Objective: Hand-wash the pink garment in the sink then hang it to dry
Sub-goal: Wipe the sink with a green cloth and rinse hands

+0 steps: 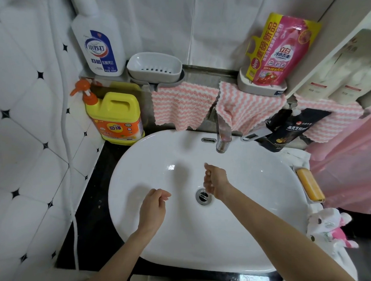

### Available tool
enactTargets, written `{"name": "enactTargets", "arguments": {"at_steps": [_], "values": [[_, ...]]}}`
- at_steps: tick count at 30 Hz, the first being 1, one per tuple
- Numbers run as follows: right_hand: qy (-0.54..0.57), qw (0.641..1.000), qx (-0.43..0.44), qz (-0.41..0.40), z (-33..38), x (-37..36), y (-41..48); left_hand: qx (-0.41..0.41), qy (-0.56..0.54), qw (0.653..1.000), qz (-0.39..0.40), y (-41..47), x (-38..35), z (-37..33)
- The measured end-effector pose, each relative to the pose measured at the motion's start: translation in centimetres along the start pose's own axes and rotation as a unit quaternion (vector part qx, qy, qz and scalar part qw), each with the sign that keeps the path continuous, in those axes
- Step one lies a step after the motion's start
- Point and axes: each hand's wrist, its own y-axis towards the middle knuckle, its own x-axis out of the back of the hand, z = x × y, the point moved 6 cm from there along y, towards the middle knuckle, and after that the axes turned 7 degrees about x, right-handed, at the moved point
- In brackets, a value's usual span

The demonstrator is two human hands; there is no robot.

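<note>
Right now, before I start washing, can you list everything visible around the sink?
sink: one, white, on black counter.
faucet: one, chrome, behind sink.
drain: one, chrome, sink bottom.
bottle: one, white, ledge left.
soap dish: one, grey, empty, ledge.
jug: one, yellow, orange pump, left of sink.
cloths: three, pink-white striped, hanging from ledge.
refill pouch: one, pink-yellow, in ledge tray.
black pouch: one, right of faucet.
soap bar: one, orange, dish right of sink.
bag: one, white, right of sink.
pink material: one, right edge; kind unclear.
left hand: one, over sink, empty.
right hand: one, below faucet, empty.
</note>
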Motion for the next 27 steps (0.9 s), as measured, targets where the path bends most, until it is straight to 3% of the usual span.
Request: {"name": "enactTargets", "arguments": {"at_steps": [4, 8, 17, 22, 27], "values": [[-0.079, 0.987, -0.062, 0.122, 0.1, -0.2, -0.2, 0.001, 0.005, 1.000, -0.003, 0.1, -0.1, -0.1], [-0.054, 0.977, -0.083, 0.188, 0.1, 0.0, -0.6, 0.006, 0.015, 1.000, 0.003, -0.1, -0.3, 0.0], [-0.001, 0.987, -0.043, 0.153, -0.1, 2.3, -0.7, 0.007, 0.034, 0.999, 0.014, -0.1, -0.9, -0.2], [0.118, 0.981, -0.018, 0.154, 0.3, 2.0, -1.3, -0.003, 0.043, 0.999, 0.017, 0.1, -1.2, -0.9], [-0.003, 0.990, 0.049, 0.130, 2.2, 1.5, -2.0, -0.011, 0.041, 0.999, 0.020, 0.4, -1.7, -1.7]]}}
